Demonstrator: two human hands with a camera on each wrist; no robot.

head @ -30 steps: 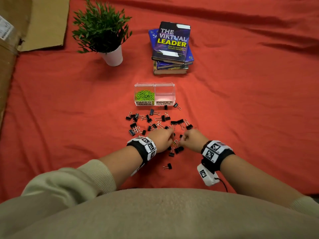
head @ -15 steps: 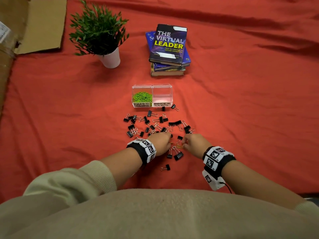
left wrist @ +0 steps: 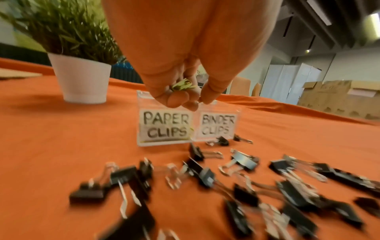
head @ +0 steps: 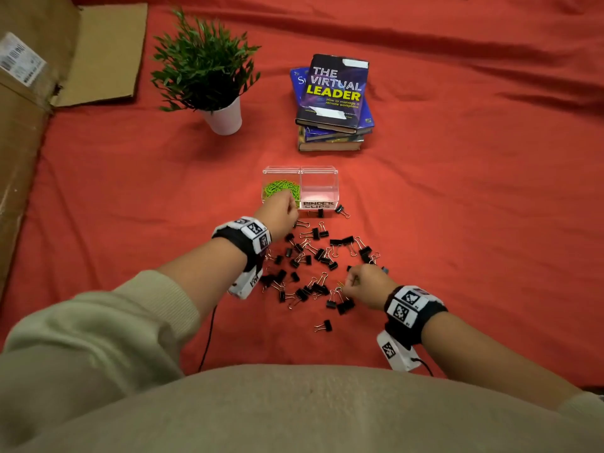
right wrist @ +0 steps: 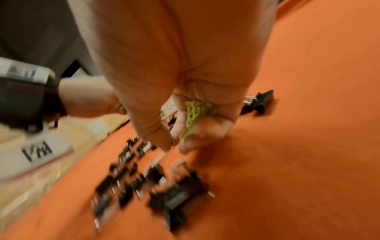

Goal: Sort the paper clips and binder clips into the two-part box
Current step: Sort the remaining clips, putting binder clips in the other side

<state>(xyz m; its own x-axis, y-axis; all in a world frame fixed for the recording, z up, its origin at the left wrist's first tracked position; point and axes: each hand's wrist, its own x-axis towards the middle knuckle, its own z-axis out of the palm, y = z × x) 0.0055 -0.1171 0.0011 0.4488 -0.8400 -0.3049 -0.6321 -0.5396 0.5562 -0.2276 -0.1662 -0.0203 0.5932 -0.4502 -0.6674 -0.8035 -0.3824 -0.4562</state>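
Honestly, head view: left hand point(head: 277, 212) has moved up from the pile to the box point(head: 318, 178), over the green paper clips point(head: 281, 188) half; right hand point(head: 366, 284) stays w/ the binder clips point(head: 313, 253) on the red cloth point(head: 457, 191). Left wrist: fingers clenched on green clips point(left wrist: 182, 86), prob. light, thin, slippery, so bunch them in the fingertips. Right wrist: right hand grips a green bunch point(right wrist: 195, 112) too, thumb and forefinger pinching.

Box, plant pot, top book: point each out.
box point(head: 318, 186), head view, clear wall of the binder-clip half
plant pot point(head: 225, 117), head view, white side
top book point(head: 333, 89), head view, middle of the cover
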